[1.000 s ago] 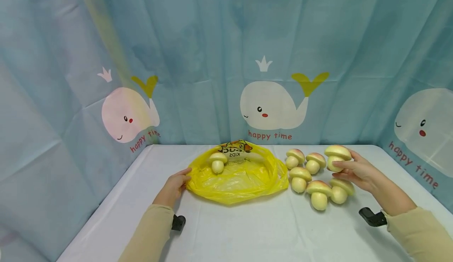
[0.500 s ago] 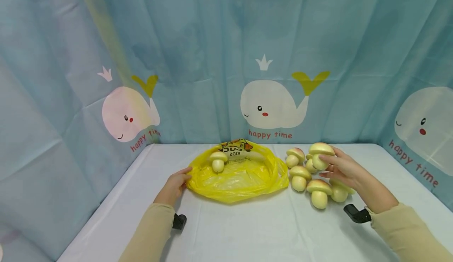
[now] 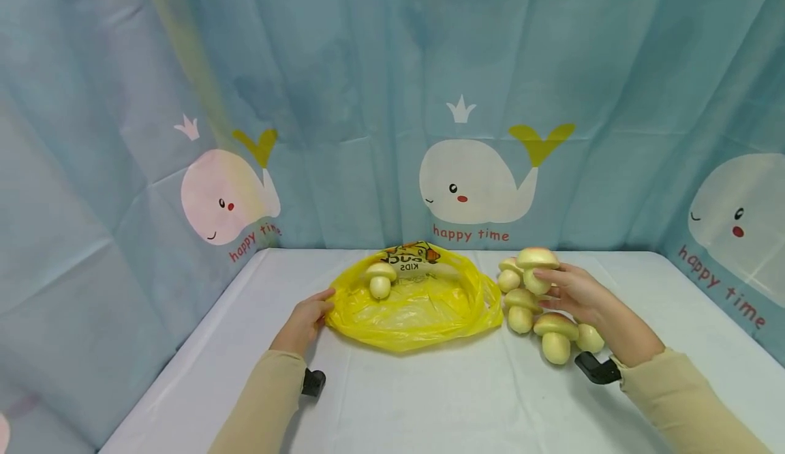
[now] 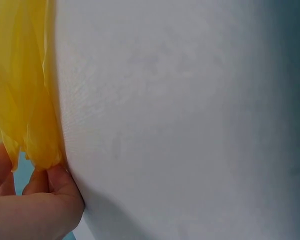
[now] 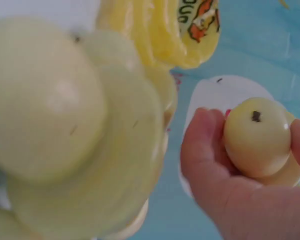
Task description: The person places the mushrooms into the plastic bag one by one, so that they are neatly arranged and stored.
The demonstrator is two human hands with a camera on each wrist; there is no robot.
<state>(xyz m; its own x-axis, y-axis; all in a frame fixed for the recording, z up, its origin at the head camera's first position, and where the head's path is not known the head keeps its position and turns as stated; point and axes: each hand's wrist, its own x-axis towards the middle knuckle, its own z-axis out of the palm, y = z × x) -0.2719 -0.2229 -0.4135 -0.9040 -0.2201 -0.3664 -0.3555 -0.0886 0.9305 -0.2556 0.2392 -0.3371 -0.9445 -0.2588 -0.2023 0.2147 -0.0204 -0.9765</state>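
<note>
A yellow plastic bag point(image 3: 405, 335) lies spread on the table with its mouth facing me, and one toy mushroom point(image 3: 381, 280) sits inside at its left. My left hand point(image 3: 304, 322) pinches the bag's left edge between fingertips, as the left wrist view also shows. Over on the right, my right hand point(image 3: 579, 294) holds another mushroom point(image 3: 537, 268) by its pale stem, raised above the cluster. In the right wrist view the stem's round end point(image 5: 257, 135) shows between thumb and fingers. Below and around it stand several more mushrooms point(image 3: 556, 338), partly hidden by the hand.
A white cloth covers the table point(image 3: 429, 399). Behind it hangs a blue curtain point(image 3: 349, 133) printed with whales, which also runs along both sides. A black wrist mount point(image 3: 597, 368) juts from the right sleeve, another point(image 3: 313, 383) from the left.
My right hand has carried its mushroom leftward, over the back of the cluster and nearer the bag. The left hand keeps its place at the bag's edge.
</note>
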